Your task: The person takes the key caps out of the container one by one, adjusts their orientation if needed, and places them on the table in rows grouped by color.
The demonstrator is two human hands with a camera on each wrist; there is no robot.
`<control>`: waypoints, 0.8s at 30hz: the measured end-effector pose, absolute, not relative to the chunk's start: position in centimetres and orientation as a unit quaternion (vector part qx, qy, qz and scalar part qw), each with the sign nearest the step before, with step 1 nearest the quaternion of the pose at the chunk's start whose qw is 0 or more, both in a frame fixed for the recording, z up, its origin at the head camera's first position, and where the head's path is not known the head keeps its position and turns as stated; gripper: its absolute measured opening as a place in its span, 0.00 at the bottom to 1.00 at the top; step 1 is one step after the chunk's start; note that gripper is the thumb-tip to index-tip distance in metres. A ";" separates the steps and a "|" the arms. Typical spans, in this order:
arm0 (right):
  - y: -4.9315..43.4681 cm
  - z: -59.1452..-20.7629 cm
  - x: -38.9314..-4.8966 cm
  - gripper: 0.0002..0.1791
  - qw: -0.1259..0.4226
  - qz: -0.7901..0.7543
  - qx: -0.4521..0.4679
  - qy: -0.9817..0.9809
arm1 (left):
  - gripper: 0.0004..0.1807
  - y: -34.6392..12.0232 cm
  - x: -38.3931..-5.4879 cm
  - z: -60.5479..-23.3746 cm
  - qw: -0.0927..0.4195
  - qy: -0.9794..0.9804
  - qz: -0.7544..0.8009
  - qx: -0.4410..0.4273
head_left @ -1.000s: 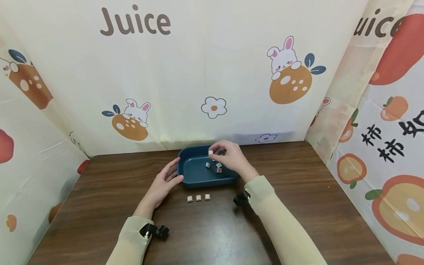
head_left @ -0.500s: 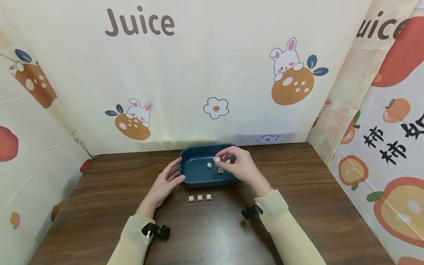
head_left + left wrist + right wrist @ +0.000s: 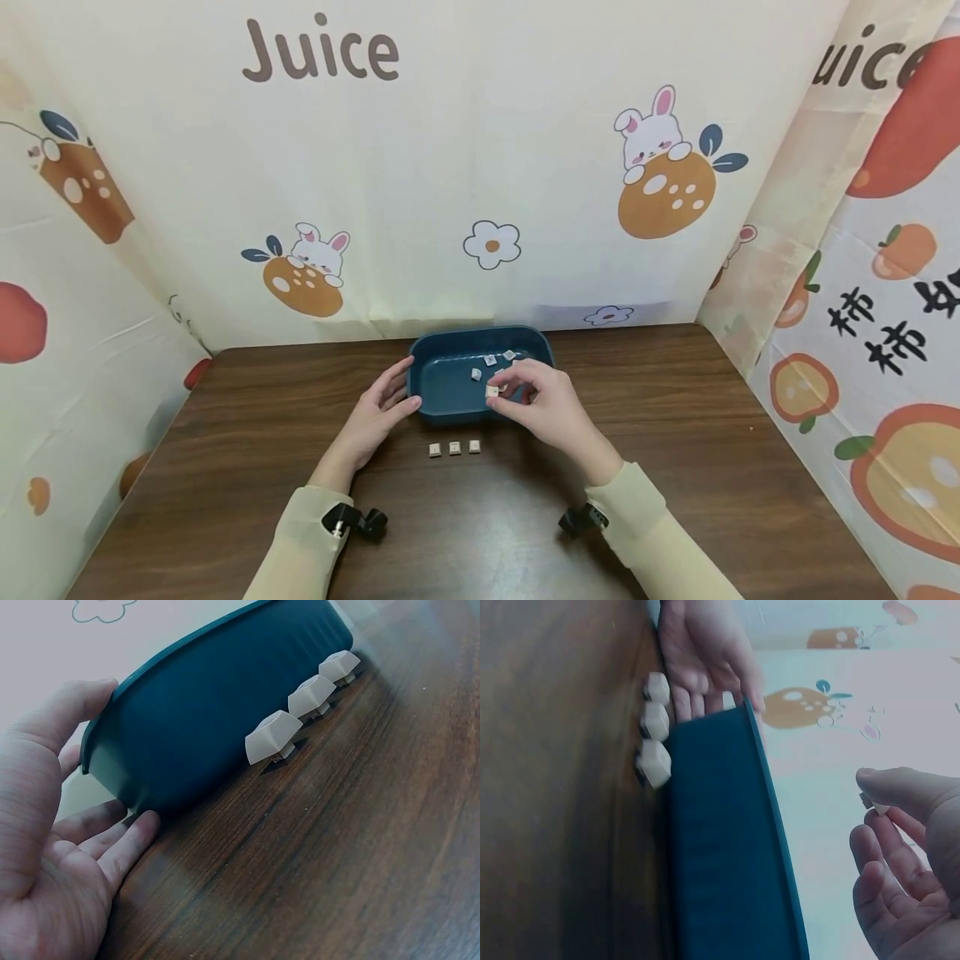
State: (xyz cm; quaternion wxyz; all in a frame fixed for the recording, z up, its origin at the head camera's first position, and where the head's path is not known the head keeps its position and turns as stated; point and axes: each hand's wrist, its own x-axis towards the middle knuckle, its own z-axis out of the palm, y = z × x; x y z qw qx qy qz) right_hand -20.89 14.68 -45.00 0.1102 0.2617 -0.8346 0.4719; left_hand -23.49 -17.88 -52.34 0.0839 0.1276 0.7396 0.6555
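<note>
A dark blue tray (image 3: pixel 447 400) stands at the back of the table with several small keycaps (image 3: pixel 476 375) in it. My left hand (image 3: pixel 367 427) touches the tray's left end, its thumb and fingers fairly straight along rim and wall. In the left wrist view, one digit meets the rim and other fingertips (image 3: pixel 146 821) reach the wall's base. Over the tray's front right part, my right hand (image 3: pixel 553 408) pinches a beige keycap (image 3: pixel 492 391) between thumb and fingers. It hides some keycaps. Three beige keycaps (image 3: pixel 454 448) sit in a row before the tray.
The brown wooden table (image 3: pixel 465 533) extends in front of the tray and to both sides. A printed curtain (image 3: pixel 420 167) hangs right behind the tray, with more printed cloth (image 3: pixel 885 350) at the right. Black cameras (image 3: pixel 354 522) are strapped to both wrists.
My right hand, pinching the keycap, has moved from the tray's back middle towards its front right. Keycaps at the back have come into view. The left hand stays at the tray's end.
</note>
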 end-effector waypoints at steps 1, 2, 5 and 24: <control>14.7 -45.1 -20.7 0.12 0.111 0.473 0.264 -0.833 | 0.40 -17.9 -23.5 -52.3 0.084 0.739 0.656 0.128; 14.6 -45.2 -20.5 0.12 0.112 0.474 0.267 -0.831 | 0.40 -17.8 -23.5 -52.3 0.084 0.738 0.657 0.128; 14.5 -45.4 -19.9 0.12 0.112 0.473 0.273 -0.830 | 0.40 -17.8 -23.6 -52.4 0.084 0.738 0.658 0.128; 14.9 -47.0 -18.1 0.10 0.109 0.463 0.279 -0.834 | 0.41 -17.8 -23.5 -52.4 0.088 0.735 0.661 0.126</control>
